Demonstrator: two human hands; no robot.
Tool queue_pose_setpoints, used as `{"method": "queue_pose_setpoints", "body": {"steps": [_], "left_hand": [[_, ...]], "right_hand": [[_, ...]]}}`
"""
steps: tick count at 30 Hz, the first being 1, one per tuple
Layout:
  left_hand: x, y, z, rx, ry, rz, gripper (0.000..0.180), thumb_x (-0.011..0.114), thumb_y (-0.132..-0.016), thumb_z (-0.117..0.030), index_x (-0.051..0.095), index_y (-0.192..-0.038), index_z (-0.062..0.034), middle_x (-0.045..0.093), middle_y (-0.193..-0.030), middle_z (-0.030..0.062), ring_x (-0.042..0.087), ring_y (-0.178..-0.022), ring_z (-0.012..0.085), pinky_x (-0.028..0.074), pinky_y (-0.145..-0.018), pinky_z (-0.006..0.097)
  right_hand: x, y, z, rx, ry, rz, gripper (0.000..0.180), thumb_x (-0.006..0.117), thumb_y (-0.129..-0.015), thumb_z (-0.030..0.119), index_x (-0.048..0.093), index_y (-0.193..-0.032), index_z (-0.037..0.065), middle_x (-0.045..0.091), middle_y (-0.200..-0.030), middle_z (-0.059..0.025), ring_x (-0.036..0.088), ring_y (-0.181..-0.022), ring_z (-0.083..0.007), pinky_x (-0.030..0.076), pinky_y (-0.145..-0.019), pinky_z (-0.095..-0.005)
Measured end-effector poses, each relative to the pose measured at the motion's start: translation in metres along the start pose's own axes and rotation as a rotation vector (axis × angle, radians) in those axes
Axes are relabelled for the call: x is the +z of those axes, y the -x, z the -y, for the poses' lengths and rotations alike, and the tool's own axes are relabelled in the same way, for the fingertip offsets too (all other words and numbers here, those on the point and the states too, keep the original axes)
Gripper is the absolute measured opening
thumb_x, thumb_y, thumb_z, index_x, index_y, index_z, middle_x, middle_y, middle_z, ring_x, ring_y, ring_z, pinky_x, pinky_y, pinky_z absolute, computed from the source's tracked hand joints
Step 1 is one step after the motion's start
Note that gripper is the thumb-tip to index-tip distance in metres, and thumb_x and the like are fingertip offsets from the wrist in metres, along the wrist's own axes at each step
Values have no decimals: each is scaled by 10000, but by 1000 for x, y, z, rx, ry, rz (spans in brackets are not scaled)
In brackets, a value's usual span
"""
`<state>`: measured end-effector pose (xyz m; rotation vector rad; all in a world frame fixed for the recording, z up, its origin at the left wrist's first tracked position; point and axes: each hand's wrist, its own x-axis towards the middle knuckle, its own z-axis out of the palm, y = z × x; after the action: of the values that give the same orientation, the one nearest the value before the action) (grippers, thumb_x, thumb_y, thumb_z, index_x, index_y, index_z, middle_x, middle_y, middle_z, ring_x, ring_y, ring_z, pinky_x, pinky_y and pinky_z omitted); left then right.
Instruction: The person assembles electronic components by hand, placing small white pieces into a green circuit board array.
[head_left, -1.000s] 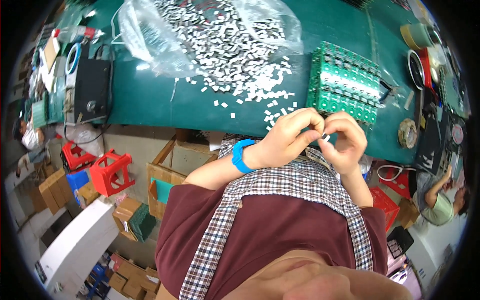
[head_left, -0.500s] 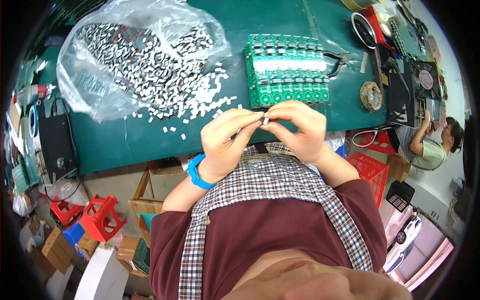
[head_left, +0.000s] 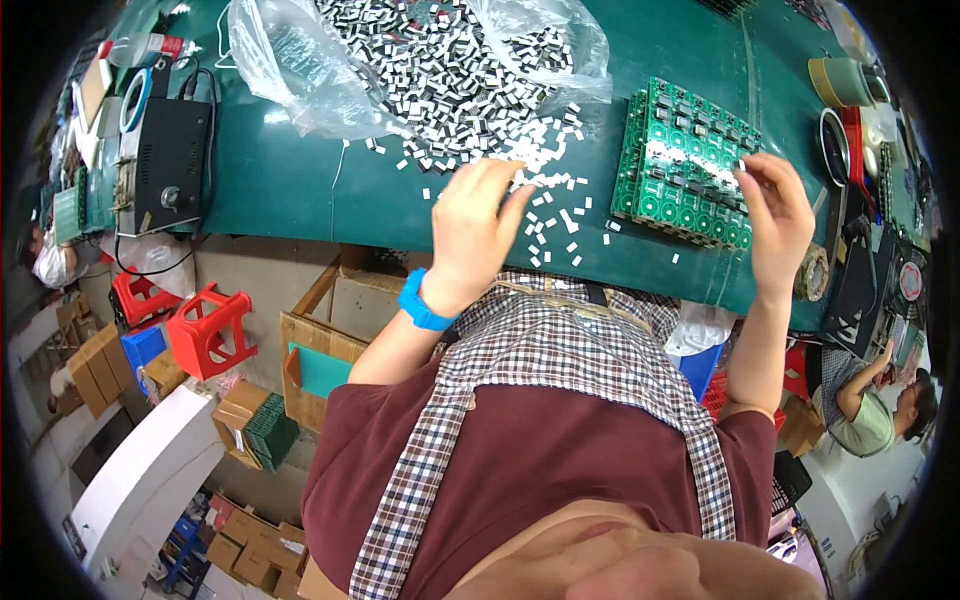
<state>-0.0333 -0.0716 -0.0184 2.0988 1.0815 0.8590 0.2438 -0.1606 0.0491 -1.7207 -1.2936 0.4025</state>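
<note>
My right hand is at the right side of a stack of green circuit boards, thumb and forefinger pinched on a small white-and-black block at the board's edge. The boards carry rows of round marks and dark parts. My left hand, with a blue wristband, reaches to the near edge of a heap of small white-and-black blocks. Its thumb and fingers are apart, with loose blocks just beyond the fingertips; I make out nothing held in them. The heap lies on a clear plastic bag.
Several loose blocks lie scattered on the green tabletop between the hands. A black box with a knob stands at the left. A tape roll sits at the right. Red stools are below left; another person is at far right.
My hands, formerly together at a small block before my chest, have parted. The right moved to the boards with a block, the left toward the heap. The head view has also shifted.
</note>
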Motion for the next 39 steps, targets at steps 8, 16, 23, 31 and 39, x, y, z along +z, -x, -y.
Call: {"method": "queue_pose_setpoints", "body": {"steps": [8,16,23,31,39], "left_hand": [[2,3,20,-2,-108,95,214,659,-736,-7,617,-945,-16,576,-895,121,562,-844,310,461,-736,382],[-8,-5,11,-54,70,17,152,598,-796,58,636,-938,21,600,-934,112,608,-827,212,496,-728,295],[-2,-2,7,-290,593,4,153,552,-833,87,618,-970,66,569,-1030,114,624,-866,178,523,-787,258],[-6,-5,3,-262,723,29,163,579,-829,88,612,-988,78,559,-1049,108,624,-863,166,516,-785,252],[-1,-6,-28,-266,877,74,215,622,-792,92,615,-1002,48,642,-959,101,632,-876,150,514,-775,245]], "right_hand": [[5,-29,-11,-273,432,101,132,666,-774,46,646,-903,23,646,-885,-106,636,-789,-240,501,-705,-307],[11,-32,-22,-381,576,103,115,641,-790,101,636,-896,58,626,-877,-75,627,-787,-264,512,-684,-340],[5,-36,-21,-399,651,148,103,635,-795,113,629,-886,65,616,-860,-51,629,-779,-251,515,-673,-337],[5,-36,-18,-410,686,188,83,627,-789,105,622,-861,64,614,-861,-52,631,-768,-249,516,-652,-334],[18,-12,29,-488,759,245,187,659,-771,135,629,-940,62,628,-903,-66,639,-776,-225,521,-624,-313]]}}
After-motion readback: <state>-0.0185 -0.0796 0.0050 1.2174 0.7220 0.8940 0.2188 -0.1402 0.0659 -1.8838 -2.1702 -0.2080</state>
